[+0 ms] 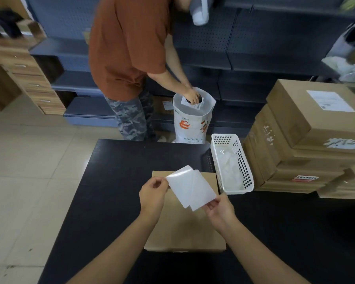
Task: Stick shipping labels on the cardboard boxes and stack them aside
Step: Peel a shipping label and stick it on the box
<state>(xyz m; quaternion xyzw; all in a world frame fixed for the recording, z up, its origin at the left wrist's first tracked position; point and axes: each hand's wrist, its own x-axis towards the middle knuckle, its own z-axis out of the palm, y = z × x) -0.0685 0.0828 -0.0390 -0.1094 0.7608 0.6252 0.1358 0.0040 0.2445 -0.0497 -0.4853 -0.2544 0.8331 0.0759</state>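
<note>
Two hands peeling one shipping label [181, 186] from its backing [203, 193] above cardboard box [184, 228] on bench [111, 181]: left hand [153, 196] pinching label, right hand [220, 209] pinching backing, readying it for sticking

The table [111, 191] is black. On it lies a plain brown cardboard box [184, 228]; the label [182, 184] above it is glossy white, with a matt white backing sheet [203, 191]. The basket [244, 173] is white with a grid of square holes. The stacked boxes [295, 128] are brown, with white labels and white lettering. The other person's shirt [127, 42] is rust-brown, the trousers [129, 117] grey camouflage. The bag [191, 124] is white with orange prints. The floor [29, 171] is beige tile.
</note>
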